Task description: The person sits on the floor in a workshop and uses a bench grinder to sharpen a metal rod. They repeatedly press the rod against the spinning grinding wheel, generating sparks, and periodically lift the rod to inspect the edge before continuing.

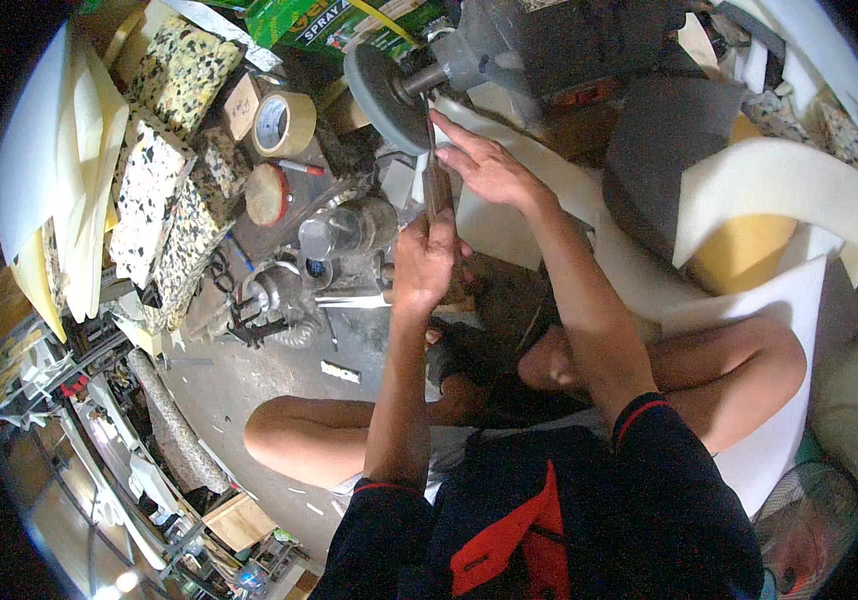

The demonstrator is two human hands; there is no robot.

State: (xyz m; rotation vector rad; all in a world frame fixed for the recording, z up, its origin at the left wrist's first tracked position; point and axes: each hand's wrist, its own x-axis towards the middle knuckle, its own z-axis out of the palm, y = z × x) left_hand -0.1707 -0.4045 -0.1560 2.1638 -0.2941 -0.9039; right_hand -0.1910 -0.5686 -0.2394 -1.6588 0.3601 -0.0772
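Note:
My left hand [423, 262] is wrapped round the brown handle of a long, narrow bladed tool [436, 185], which looks like a knife. Its thin upper end lies along the face of a grey grinding wheel [381, 98]. Close to the wheel, my right hand [492, 168] has its fingers stretched out, the tips at the blade's side. Whether they press on the metal is hard to make out. The wheel sits on the shaft of a dark bench grinder [549, 45]. Below my left fist, part of the tool's handle end is hidden.
Speckled foam blocks [154, 200], a tape roll [283, 124], a red marker [301, 168] and a glass jar [334, 232] stand at the left. White foam sheets [789, 190] curl at the right. A mesh fan guard [814, 525] is at the lower right, beside my bent knee.

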